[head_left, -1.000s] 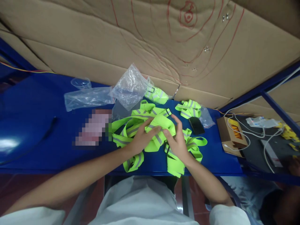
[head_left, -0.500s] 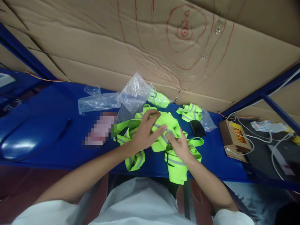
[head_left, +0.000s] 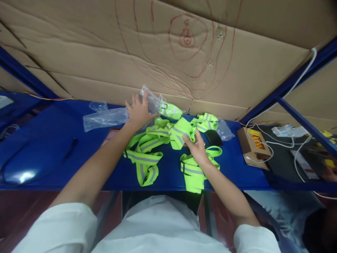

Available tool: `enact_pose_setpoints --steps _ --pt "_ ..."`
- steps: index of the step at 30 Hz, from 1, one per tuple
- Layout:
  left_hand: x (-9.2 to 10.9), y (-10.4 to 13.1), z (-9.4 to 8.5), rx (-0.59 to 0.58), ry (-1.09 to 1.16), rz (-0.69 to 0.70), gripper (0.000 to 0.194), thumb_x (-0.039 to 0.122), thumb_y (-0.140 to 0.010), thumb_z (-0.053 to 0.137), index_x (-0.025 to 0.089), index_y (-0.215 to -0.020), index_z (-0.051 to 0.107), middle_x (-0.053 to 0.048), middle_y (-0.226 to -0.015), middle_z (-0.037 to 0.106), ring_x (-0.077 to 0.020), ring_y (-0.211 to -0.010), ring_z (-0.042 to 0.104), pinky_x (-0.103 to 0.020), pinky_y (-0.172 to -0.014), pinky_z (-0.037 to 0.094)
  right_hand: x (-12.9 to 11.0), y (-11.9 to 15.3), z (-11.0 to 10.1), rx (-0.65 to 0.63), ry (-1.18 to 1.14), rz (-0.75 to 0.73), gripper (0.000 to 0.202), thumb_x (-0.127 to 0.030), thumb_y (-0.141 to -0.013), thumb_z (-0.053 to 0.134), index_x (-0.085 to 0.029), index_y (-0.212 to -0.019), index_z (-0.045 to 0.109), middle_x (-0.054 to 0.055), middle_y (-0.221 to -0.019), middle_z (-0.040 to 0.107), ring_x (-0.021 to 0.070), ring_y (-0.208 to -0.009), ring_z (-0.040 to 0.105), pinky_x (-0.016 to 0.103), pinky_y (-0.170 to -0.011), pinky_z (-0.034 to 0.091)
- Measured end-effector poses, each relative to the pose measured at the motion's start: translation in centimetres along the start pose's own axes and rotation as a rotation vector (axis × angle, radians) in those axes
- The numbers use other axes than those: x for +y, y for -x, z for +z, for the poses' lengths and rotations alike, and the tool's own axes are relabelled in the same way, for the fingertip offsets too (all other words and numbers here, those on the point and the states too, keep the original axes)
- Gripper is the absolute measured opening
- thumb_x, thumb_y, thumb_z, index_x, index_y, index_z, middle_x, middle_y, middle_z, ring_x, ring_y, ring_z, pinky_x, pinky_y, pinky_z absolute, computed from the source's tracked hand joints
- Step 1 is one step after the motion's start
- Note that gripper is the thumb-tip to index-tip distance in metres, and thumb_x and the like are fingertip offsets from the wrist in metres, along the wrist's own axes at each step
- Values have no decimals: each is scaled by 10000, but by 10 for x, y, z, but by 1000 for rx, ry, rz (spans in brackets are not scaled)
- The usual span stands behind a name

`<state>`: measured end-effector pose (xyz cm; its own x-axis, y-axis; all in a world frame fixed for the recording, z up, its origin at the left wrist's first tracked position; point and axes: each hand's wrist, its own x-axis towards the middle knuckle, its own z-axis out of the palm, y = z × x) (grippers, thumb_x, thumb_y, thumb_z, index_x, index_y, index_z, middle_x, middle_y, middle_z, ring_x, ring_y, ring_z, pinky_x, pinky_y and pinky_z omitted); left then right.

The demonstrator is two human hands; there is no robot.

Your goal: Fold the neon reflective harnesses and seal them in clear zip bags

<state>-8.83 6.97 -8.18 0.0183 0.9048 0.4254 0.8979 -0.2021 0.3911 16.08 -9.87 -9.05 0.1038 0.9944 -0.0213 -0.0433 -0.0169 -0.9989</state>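
Pinching the strap [head_left: 179,134], likely light, soft and best held across its folds, is the right hand [head_left: 197,146], the left hand [head_left: 139,113] spread at the bag [head_left: 153,102].

Matt cloth straps [head_left: 144,159] on a glossy blue counter [head_left: 47,144]
The straps look woven, their grey stripes smooth; near the counter's back edge lies a shiny, wrinkled clear plastic bag [head_left: 105,119], before a matt, creased cardboard panel [head_left: 79,45]; toward the right edge, a cardboard box [head_left: 242,144].

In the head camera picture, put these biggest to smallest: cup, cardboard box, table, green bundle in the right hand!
1. Table
2. Cardboard box
3. Green bundle in the right hand
4. Cup
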Motion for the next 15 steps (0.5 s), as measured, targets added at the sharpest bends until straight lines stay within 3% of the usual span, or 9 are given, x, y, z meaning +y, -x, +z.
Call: enact_pose_setpoints --steps 4,7,10,12,15 --pt "10 3 -16 -48 -65 -6 1113 520 -817 793 171 -1661 157 -255 -1609 344 -437 -1493 349 -730 -1210 203 4 -6 -3 68 -37 -5 1098 -634 -679 873 -277 -1609 412 99 -1483 569 325 -1242 642 387 -814 692" --pt "22 13 -39 -42 -59 219 1018 458 -844 763 171 -1650 212 -224 -1615 359 -397 -1512 352 -611 -1249 247 -6 -11 -16 151 -56 -16 1064 -640 -702 860 -317 -1608 407 89 -1563 514 311 -1259 649 372 -824 684" --pt "36 35 -59 -171 -7 507 893 391 -878 740 221 -1629 288 -173 -1614 426 -346 -1508 394 -545 -1265 278 -27 -12 -40 216 -68 -134 961 -627 -757 825 -313 -1582 446 88 -1431 641 270 -1099 713 354 -780 667" --pt "46 54 -67 -220 3 655 868 366 -885 751 251 -1625 312 -164 -1609 449 -350 -1507 407 -582 -1275 251 -41 -11 -57 167 -9 -188 864 -593 -785 818 -295 -1537 517 82 -1339 699 264 -1052 713 336 -738 646" --pt "62 75 -75 -255 -19 758 890 297 -871 785 265 -1629 320 -182 -1610 444 -376 -1514 406 -654 -1275 205 -54 -8 -74 -17 187 -83 753 -552 -779 840 -277 -1447 629 76 -1420 661 259 -1005 708 312 -668 614"
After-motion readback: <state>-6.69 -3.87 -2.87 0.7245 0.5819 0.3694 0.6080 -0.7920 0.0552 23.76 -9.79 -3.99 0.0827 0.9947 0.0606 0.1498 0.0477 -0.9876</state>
